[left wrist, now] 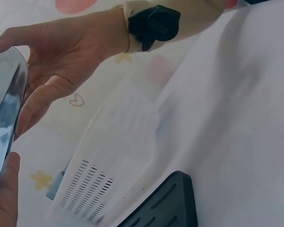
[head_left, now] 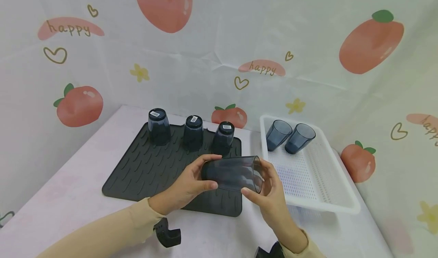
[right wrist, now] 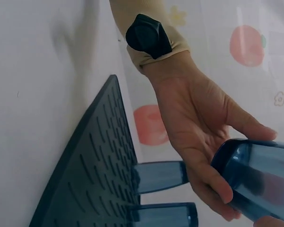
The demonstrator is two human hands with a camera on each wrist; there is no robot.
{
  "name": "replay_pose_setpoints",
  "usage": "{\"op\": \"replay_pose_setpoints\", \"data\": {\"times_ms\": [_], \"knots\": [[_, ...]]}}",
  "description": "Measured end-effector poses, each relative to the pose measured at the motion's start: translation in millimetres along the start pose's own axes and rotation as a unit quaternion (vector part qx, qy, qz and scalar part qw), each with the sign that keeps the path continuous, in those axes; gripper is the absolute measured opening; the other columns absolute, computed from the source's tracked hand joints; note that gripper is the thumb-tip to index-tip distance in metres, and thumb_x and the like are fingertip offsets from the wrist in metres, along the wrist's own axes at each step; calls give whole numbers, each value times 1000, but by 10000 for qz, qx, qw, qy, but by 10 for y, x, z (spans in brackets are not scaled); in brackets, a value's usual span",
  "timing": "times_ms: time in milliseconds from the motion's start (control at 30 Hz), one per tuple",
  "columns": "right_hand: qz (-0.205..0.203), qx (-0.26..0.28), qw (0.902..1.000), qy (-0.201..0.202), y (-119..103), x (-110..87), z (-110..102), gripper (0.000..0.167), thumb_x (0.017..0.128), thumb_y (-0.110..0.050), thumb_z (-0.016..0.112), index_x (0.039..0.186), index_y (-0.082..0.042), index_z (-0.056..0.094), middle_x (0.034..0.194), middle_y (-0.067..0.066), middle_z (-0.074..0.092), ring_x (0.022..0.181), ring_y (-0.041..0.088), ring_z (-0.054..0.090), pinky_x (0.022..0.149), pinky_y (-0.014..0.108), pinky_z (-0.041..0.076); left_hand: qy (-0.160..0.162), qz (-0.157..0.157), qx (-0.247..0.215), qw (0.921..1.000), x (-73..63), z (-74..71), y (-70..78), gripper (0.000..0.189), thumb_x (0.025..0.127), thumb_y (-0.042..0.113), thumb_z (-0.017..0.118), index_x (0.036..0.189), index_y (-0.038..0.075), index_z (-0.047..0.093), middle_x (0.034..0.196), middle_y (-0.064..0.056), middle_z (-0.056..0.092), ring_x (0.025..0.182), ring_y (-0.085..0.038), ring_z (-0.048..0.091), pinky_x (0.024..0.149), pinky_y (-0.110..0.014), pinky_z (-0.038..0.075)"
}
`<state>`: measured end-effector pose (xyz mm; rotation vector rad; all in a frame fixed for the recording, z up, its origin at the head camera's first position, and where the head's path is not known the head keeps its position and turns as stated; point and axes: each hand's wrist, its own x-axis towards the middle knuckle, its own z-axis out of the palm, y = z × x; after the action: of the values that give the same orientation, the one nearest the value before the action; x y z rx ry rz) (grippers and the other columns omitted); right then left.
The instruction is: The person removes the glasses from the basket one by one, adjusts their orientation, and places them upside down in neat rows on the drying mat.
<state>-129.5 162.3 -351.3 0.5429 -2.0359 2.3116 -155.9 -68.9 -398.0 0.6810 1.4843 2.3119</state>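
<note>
A blue-tinted drinking glass [head_left: 230, 173] is held on its side between both hands, over the front right part of a dark drying mat [head_left: 147, 174]. My left hand [head_left: 187, 183] grips its base end, thumb in front and fingers behind. The right hand [head_left: 270, 195] holds the rim end, its thumb near the lip. In the right wrist view the thick base of the glass [right wrist: 255, 179] sits in the left palm. Three similar glasses [head_left: 159, 128] stand upside down along the mat's back edge, labels on their bases.
To the right stands a white perforated basket [head_left: 342, 197] with two blue glasses [head_left: 300, 138] leaning at its back left. A printed cloth [head_left: 205, 41] hangs behind the table [head_left: 68, 197]. Both wrists wear black camera mounts [head_left: 167, 233].
</note>
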Motion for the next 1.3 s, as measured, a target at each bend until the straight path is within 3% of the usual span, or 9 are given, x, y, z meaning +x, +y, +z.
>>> {"op": "replay_pose_setpoints", "data": {"times_ms": [233, 567, 900, 1167, 1300], "knots": [[-10, -9, 9993, -371, 32, 12, -55, 68, 77, 6, 74, 134, -10, 40, 128, 3, 49, 112, 14, 55, 91, 27, 53, 174, 21, -1, 9998, -13, -22, -38, 65, 85, 2, 71, 141, 16, 42, 137, -7, 42, 122, -22, 52, 96, -33, 51], [154, 69, 9972, -727, 65, 47, -97, 71, 79, 2, 74, 137, -9, 36, 130, 4, 46, 116, 15, 54, 93, 27, 51, 254, 94, -177, 9995, -34, -4, -3, 68, 84, 2, 72, 143, 8, 38, 136, -9, 41, 119, -23, 52, 93, -33, 52], [186, -135, 9952, -949, 29, 62, -135, 76, 80, -1, 74, 142, -8, 31, 136, 5, 44, 121, 15, 49, 95, 25, 50, 267, 111, -32, 9996, -26, 28, 80, 63, 84, 1, 72, 138, 16, 43, 135, -10, 41, 120, -25, 51, 94, -33, 52], [395, -179, 9843, -1711, -21, 58, -215, 86, 83, 0, 70, 150, -6, 16, 143, 25, 34, 121, 13, 54, 92, 39, 53, 434, 209, -25, 9988, -39, -25, 131, 67, 84, 0, 72, 141, 15, 41, 135, -9, 42, 118, -23, 54, 92, -31, 52], [705, -569, 9799, -1780, -21, 36, -241, 81, 87, -1, 67, 149, -2, 16, 139, 31, 37, 117, 12, 57, 93, 36, 52, 490, 241, 36, 9985, -48, -79, 109, 66, 84, -1, 71, 140, 17, 41, 136, -9, 42, 118, -23, 54, 92, -32, 52]]}}
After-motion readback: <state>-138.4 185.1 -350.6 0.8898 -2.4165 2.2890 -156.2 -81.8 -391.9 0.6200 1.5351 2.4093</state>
